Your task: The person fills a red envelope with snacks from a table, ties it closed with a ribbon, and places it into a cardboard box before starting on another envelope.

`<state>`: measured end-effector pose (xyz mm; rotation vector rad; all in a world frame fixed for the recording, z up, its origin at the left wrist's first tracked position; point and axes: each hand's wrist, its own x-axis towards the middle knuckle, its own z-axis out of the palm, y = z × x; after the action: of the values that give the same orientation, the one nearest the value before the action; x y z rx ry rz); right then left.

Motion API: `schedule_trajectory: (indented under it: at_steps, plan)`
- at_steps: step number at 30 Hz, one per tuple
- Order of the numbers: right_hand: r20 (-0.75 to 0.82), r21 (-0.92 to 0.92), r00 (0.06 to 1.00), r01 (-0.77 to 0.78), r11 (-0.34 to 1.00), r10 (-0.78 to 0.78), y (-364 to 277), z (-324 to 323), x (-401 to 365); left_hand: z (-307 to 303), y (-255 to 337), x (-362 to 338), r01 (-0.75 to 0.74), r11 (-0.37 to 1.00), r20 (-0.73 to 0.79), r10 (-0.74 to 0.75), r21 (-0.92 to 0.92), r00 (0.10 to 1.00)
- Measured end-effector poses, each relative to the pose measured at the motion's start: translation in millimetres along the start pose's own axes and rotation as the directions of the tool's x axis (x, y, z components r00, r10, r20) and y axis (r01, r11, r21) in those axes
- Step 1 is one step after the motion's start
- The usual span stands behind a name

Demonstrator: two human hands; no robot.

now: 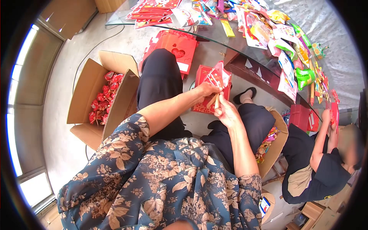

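Between my two hands is a small red and white bag with its printed part pointing away from me. My left hand is closed round the lower end of the bag. My right hand is pinched on a thin tan ribbon just below the bag, its fingertips close to my left hand. Under both hands lies a red box with a gold pattern.
An open carton holding red wrapped bundles stands at the left. Flat red bags and snack packets lie on the glass table. A carton with sweets is beside my right leg. A co-worker sits at the right.
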<state>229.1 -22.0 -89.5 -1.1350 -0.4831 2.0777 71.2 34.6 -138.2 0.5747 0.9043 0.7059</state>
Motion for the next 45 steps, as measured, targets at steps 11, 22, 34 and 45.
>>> schedule_trajectory:
  at_steps: [11,22,34,45]
  plan:
    - [0.002,0.08,0.989,-0.147,0.986,0.147,10,-6,14,-1,-5,7,0.004,0.993,0.0,-0.004,-0.115,1.0]
    - [-0.016,0.262,0.993,-0.108,0.959,0.116,23,-5,21,-4,-8,12,0.033,0.998,0.01,-0.033,-0.047,0.999]
    - [0.077,-0.965,0.995,0.091,0.247,-0.066,31,6,-35,2,-2,6,-0.013,0.999,-0.056,0.011,-0.03,0.998]
    - [-0.116,-0.235,0.915,0.353,0.906,-0.387,-7,-17,-7,8,-11,7,-0.122,0.993,-0.017,0.122,-0.009,0.992]
